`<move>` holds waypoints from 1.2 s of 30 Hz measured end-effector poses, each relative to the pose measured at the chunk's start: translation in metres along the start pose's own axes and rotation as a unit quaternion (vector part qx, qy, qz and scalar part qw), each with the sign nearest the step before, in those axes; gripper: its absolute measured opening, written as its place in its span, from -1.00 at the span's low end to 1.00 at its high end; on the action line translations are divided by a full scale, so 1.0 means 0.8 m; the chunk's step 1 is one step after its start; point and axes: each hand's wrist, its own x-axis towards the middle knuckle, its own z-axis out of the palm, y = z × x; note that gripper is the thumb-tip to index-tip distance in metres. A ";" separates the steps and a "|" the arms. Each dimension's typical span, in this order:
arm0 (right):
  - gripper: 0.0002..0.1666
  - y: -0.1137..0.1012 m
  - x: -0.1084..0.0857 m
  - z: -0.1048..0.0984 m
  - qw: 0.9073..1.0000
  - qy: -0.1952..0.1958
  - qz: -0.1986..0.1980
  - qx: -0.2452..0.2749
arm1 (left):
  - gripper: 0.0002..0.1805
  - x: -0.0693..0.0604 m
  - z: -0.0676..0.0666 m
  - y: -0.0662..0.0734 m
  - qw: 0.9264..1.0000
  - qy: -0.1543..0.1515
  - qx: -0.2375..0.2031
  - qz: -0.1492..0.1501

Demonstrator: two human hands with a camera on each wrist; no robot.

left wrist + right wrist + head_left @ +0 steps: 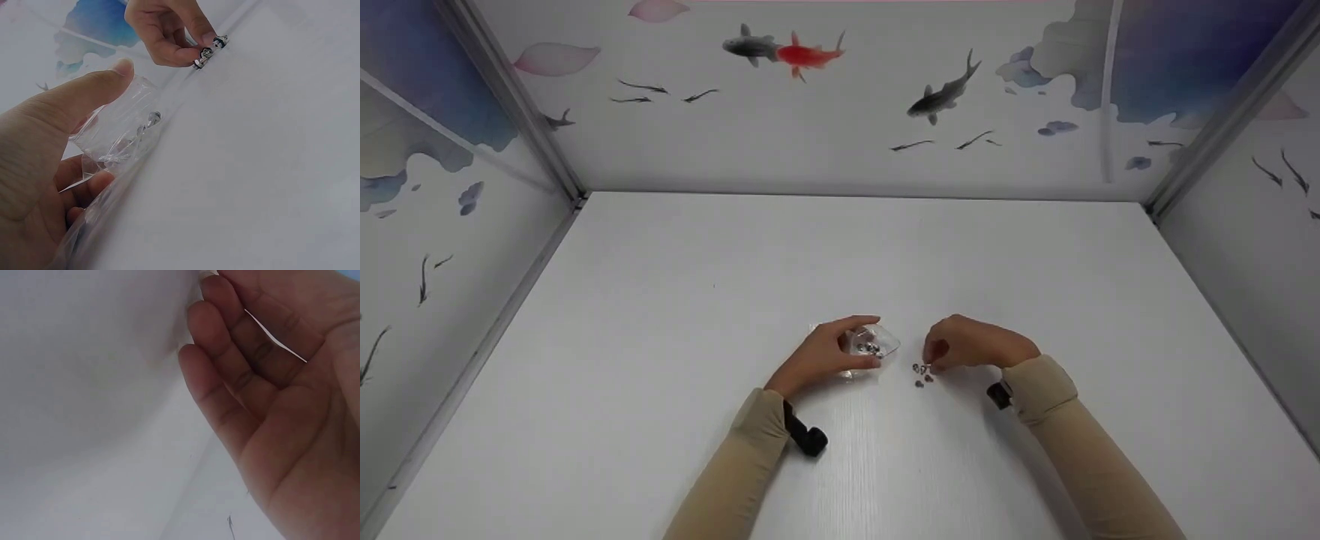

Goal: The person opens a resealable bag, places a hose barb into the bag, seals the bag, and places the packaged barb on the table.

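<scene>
Pieces of small, silvery metal with dark bands (928,379) lie in a loose cluster on the table, just beside the mouth of a clear, thin-walled plastic bag (889,346). Several matching silvery pieces (870,349) sit inside the bag, so the sorting looks partly done; about five remain outside, though fingers may hide more.

The person's left hand (825,349) curls round the bag, thumb on the near side and fingers on the far side, its opening towards the cluster. The right hand (971,343) bends downward, thumb and fingertips drawn close together at the cluster's edge; I cannot tell whether they pinch a piece or merely touch one.

Beneath everything spreads a broad white tabletop with a faint grain (885,255). White panels painted with fish, petals and blue washes (840,127) rise at the back and both sides, joined by grey metal corner posts (514,90). Tan fabric sleeves (1039,390) cover the forearms, and a black wrist-worn device (808,441) shows below the left hand.
</scene>
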 end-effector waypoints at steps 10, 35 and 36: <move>-0.89 -0.002 0.003 0.000 1.000 -0.004 0.007 -0.010 | -0.27 0.000 0.001 0.002 1.000 0.001 -0.001 -0.004; -0.88 -0.011 0.009 -0.007 0.998 0.034 -0.031 -0.040 | -0.27 -0.002 0.000 0.002 1.000 0.000 -0.017 -0.001; -0.88 -0.012 0.009 -0.008 0.998 0.038 -0.036 -0.039 | -0.26 -0.002 0.000 0.002 1.000 0.000 -0.015 0.001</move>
